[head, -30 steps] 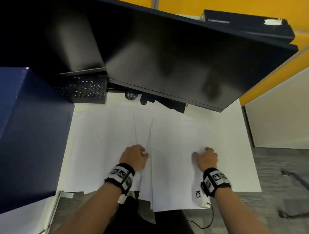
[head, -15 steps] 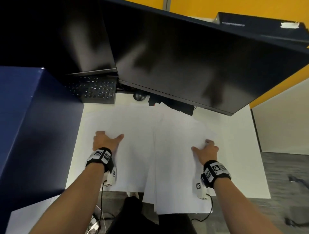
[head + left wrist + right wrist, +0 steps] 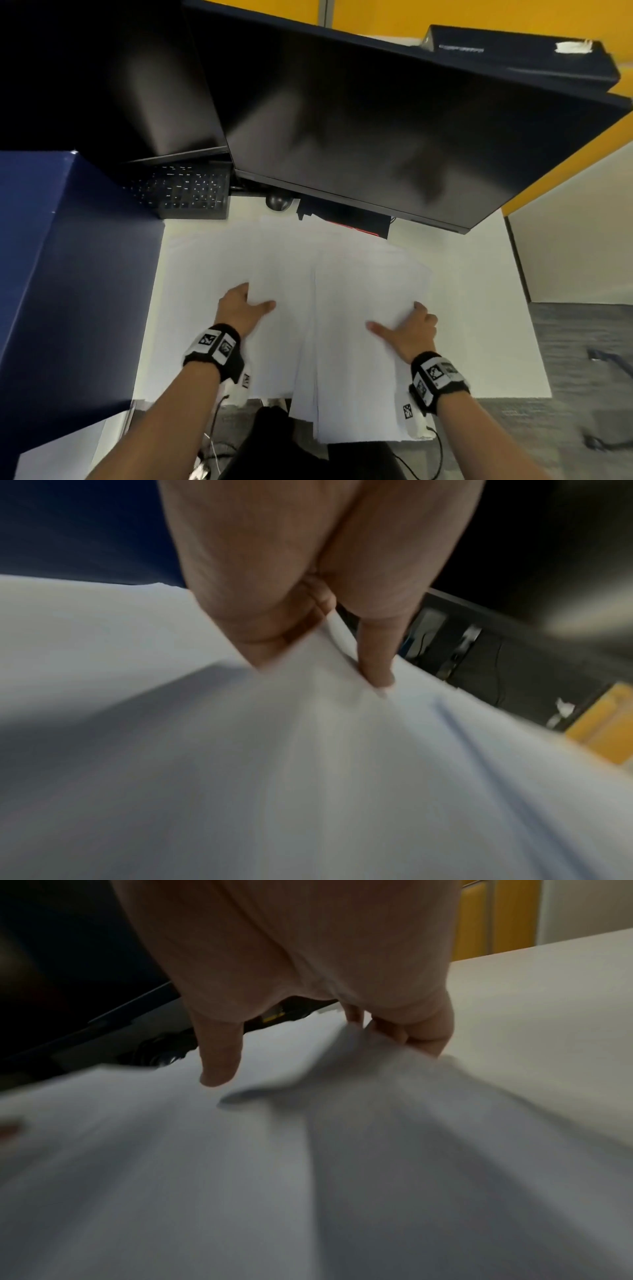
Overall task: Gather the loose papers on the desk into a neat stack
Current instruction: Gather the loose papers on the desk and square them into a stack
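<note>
Below the black monitor (image 3: 394,137), white loose papers (image 3: 356,342) overhang the white desk (image 3: 479,308). The left hand (image 3: 239,310) and right hand (image 3: 411,330) pinch their edges, fingers hidden underneath.

Both wrist views blur the papers (image 3: 308,750); the left hand's (image 3: 239,310) fingers hide beneath them.

Left hand (image 3: 239,310) and right hand (image 3: 409,330), both pinching, thumbs inward.
</note>
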